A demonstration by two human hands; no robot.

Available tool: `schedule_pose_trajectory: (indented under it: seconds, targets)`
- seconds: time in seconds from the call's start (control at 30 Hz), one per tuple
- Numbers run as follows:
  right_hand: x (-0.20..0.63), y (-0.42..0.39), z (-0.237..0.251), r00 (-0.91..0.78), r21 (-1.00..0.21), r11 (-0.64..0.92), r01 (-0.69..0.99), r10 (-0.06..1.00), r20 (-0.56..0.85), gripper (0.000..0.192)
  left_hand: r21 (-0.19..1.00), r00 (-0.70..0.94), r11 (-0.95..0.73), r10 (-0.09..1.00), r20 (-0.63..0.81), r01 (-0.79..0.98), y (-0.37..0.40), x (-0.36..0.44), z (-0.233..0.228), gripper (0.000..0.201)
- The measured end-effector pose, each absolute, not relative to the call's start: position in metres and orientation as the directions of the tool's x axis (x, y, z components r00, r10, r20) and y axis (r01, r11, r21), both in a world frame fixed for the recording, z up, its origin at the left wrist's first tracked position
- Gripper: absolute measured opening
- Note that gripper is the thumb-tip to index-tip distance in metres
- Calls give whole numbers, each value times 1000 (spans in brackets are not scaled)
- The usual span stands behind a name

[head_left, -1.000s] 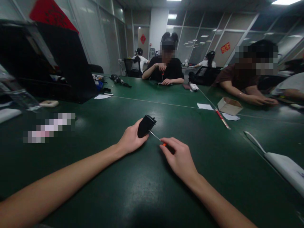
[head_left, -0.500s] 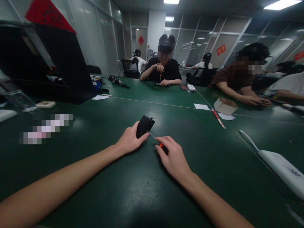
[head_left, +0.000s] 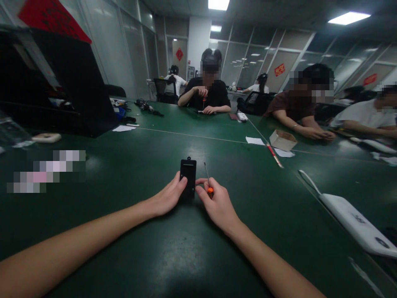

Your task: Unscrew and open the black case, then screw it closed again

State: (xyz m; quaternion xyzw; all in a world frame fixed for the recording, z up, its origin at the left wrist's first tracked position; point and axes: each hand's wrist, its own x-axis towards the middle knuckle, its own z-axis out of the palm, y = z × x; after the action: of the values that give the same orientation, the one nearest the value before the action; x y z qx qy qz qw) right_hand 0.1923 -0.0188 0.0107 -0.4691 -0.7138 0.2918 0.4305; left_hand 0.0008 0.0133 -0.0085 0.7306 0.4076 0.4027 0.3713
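Note:
In the head view my left hand (head_left: pixel 169 193) grips a flat black rectangular case (head_left: pixel 188 171) from its left side, thumb across its face. A small loop tab juts from the case's top end, and a pale slot and small screw-like dots show on its face. My right hand (head_left: pixel 218 203) is closed around a screwdriver (head_left: pixel 210 190) with an orange and black handle. Its thin metal shaft points up, apart from the case. The fingertips of that hand are close to the case's right edge; whether they touch it I cannot tell.
The green table (head_left: pixel 130 256) spreads around my hands. A white power bank-like device (head_left: pixel 350 219) with a strap lies at right. Farther off are a small open box (head_left: pixel 283 140), a red stick-like packet (head_left: pixel 274 155) and papers (head_left: pixel 255 140). Co-workers sit across; a dark panel (head_left: pixel 71 82) stands left.
The case has turned so its slotted face is toward me. The screwdriver's tip has come away from the case and now points upward. The view has shifted slightly to the right.

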Motion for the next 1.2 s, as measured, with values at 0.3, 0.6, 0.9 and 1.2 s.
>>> schedule_pose_trajectory:
  seconds: [0.3,0.6,0.9,1.2]
  targets:
    - [197,-16,16,-225,-897,293,330,948,227,33,944,383,-315,887,257,97,17,5,-11,57]
    - [214,-3,14,-295,-848,306,432,937,188,23,864,374,-451,859,351,224,20,1,-2,56]
    - [223,19,-7,-84,-753,379,538,913,400,33,599,494,-633,768,408,490,19,-2,1,39]
    - [219,18,-9,-107,-729,433,530,887,449,24,573,516,-676,731,446,463,15,-1,3,32]
